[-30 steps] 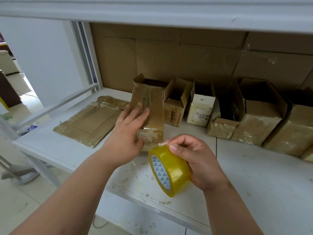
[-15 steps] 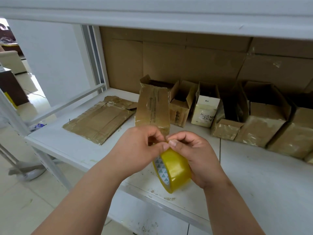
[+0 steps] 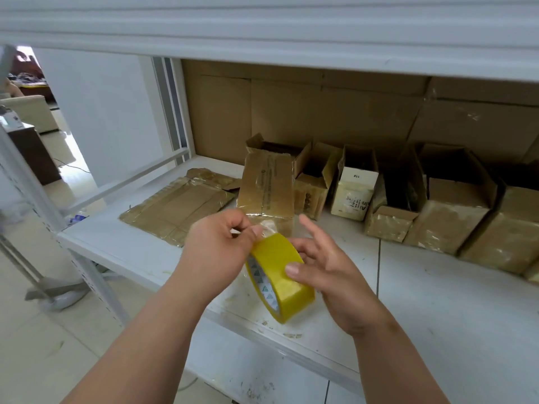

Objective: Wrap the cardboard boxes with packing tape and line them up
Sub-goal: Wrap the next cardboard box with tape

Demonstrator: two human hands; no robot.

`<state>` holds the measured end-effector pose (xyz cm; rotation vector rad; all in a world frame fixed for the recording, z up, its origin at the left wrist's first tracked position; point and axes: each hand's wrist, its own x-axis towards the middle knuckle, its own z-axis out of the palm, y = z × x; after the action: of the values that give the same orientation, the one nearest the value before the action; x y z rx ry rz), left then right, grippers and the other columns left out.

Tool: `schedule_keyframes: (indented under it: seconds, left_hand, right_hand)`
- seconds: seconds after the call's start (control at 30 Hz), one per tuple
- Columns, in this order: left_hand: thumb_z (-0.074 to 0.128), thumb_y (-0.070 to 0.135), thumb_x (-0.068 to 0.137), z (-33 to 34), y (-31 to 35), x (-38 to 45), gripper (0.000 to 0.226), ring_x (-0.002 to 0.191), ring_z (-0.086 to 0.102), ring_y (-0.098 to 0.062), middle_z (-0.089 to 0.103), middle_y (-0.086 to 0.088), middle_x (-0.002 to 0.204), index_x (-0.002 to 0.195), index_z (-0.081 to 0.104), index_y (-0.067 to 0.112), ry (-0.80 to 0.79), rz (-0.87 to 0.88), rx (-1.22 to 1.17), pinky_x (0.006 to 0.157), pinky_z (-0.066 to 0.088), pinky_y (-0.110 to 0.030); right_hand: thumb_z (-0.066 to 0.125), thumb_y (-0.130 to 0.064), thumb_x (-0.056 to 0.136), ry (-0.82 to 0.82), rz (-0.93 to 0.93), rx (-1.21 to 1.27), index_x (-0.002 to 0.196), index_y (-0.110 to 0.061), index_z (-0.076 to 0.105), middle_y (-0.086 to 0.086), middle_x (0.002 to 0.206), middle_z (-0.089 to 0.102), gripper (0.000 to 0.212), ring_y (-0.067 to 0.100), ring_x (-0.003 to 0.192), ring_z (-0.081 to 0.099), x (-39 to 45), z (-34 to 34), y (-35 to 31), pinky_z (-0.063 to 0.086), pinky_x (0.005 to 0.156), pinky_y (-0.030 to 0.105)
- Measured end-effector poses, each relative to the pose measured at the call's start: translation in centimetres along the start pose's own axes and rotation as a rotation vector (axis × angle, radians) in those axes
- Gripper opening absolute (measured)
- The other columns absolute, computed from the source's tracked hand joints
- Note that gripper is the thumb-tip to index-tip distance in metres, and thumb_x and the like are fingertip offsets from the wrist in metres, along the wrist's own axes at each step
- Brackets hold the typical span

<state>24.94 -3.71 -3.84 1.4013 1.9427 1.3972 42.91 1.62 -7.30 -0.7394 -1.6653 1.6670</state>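
a yellow roll of packing tape (image 3: 280, 275) is held up on edge in the air above the front of a white shelf (image 3: 455, 310), its white inner core with small green triangles facing left. the right hand (image 3: 329, 275) supports the roll from the right side, thumb pressed on the roll's outer face and the other fingers spread loosely and mostly straight, the index finger pointing up and away. the left hand (image 3: 215, 249) is just to the left of the roll, touching its upper edge, with fingers curled and thumb and fingertips pinching the clear free end of the tape at the top of the roll. the two hands are close together, with only the roll between them. directly behind the hands stands a tall cardboard box (image 3: 267, 185), upright on the shelf and covered in glossy clear tape, its lower front partly hidden by the hands. to its left a flattened cardboard sheet (image 3: 178, 208), also shiny with tape, lies flat on the shelf. to its right, along the back of the shelf, runs a row of open boxes: a small brown open box (image 3: 313, 182) touching the tall one, then a cream box with printed lettering (image 3: 355, 191), then larger brown boxes (image 3: 455, 205) with flaps standing up, reaching to the right edge of the view. brown cardboard panels (image 3: 320, 112) line the wall behind the row. a white upper shelf (image 3: 262, 21) spans the top of the view. to the left, beyond the shelf frame, a tiled floor (image 3: 38, 345) is visible.
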Motion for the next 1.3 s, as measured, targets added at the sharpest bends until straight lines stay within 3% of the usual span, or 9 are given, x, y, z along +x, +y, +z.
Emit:
schedule_keyframes:
  seconds: [0.1,0.2,0.43,0.53,0.63,0.73,0.87,1.0,1.3]
  left_hand:
    - [0.075,0.033,0.083,-1.0,-0.8,0.4,0.026,0.086,0.069,-0.038,0.070,-0.017,0.083,0.066,0.063,0.016,0.101,-0.121,-0.254,0.080,0.059,-0.053]
    - [0.069,0.018,0.091,-1.5,-0.6,0.6,0.034,0.096,0.067,-0.042,0.069,-0.024,0.093,0.058,0.063,0.020,0.141,-0.157,-0.366,0.081,0.059,-0.053]
    - [0.064,0.009,0.094,-1.2,-0.4,0.2,0.037,0.094,0.070,-0.025,0.072,-0.015,0.096,0.058,0.063,0.019,0.166,-0.195,-0.527,0.082,0.059,-0.045]
    - [0.066,0.009,0.093,-1.8,0.0,0.7,0.030,0.094,0.068,-0.019,0.069,-0.004,0.091,0.064,0.060,0.014,0.268,-0.184,-0.599,0.074,0.056,-0.033]
    - [0.066,0.009,0.093,-2.5,-0.2,1.5,0.032,0.090,0.068,-0.016,0.068,0.000,0.085,0.063,0.058,0.014,0.329,-0.202,-0.635,0.075,0.056,-0.032]
    - [0.067,0.009,0.092,-2.4,-0.6,1.9,0.036,0.098,0.067,-0.021,0.069,-0.002,0.087,0.057,0.060,0.017,0.344,-0.217,-0.678,0.080,0.058,-0.038]
    - [0.067,0.007,0.092,-1.8,-0.1,2.4,0.032,0.090,0.068,-0.018,0.067,-0.006,0.086,0.061,0.060,0.014,0.373,-0.206,-0.704,0.078,0.058,-0.034]
    - [0.065,0.006,0.093,-1.7,0.1,3.0,0.021,0.082,0.067,-0.016,0.066,-0.010,0.086,0.073,0.060,0.007,0.412,-0.210,-0.707,0.080,0.059,-0.033]
    - [0.071,0.009,0.088,-0.3,-2.0,4.6,0.020,0.071,0.066,-0.011,0.068,-0.002,0.078,0.070,0.063,0.008,0.454,-0.341,-0.697,0.083,0.058,-0.037]
  right_hand:
    - [0.076,-0.041,0.063,-0.085,0.017,-0.124,0.121,-0.024,0.064,-0.004,0.107,0.072,0.062,0.013,0.106,0.066,-0.5,-0.8,0.2,0.048,0.089,0.029]
    - [0.071,-0.043,0.069,-0.144,-0.011,-0.190,0.095,-0.022,0.072,-0.008,0.097,0.071,0.034,0.009,0.098,0.065,-0.8,-0.4,0.2,0.049,0.088,0.027]
    - [0.074,-0.047,0.067,-0.101,-0.118,-0.131,0.084,-0.019,0.067,-0.005,0.075,0.062,0.034,0.009,0.073,0.056,-0.2,-1.8,-2.1,0.044,0.066,0.020]
    - [0.078,-0.062,0.060,-0.031,-0.133,-0.232,0.080,-0.019,0.066,-0.003,0.072,0.059,0.048,0.012,0.070,0.054,0.0,-3.0,-2.0,0.042,0.066,0.029]
    - [0.078,-0.075,0.053,0.030,-0.162,-0.179,0.075,-0.026,0.069,-0.005,0.070,0.061,0.055,0.008,0.068,0.055,-0.1,-4.5,-1.9,0.044,0.063,0.023]
    - [0.081,-0.061,0.059,-0.029,-0.166,-0.128,0.081,-0.019,0.071,-0.002,0.074,0.065,0.048,0.009,0.071,0.060,0.0,-5.8,-2.7,0.047,0.065,0.018]
    - [0.068,-0.038,0.068,-0.088,-0.168,-0.106,0.096,-0.005,0.070,0.012,0.086,0.068,0.044,0.024,0.083,0.063,0.6,-7.5,-4.0,0.049,0.075,0.028]
    - [0.078,-0.060,0.055,-0.007,-0.144,-0.243,0.098,-0.022,0.074,0.010,0.092,0.073,0.058,0.027,0.086,0.069,1.4,-8.9,-4.8,0.052,0.076,0.034]
    - [0.061,-0.050,0.068,0.140,-0.077,-0.547,0.087,-0.043,0.071,-0.008,0.088,0.070,0.023,0.017,0.089,0.066,4.7,-10.0,-5.7,0.052,0.079,0.038]
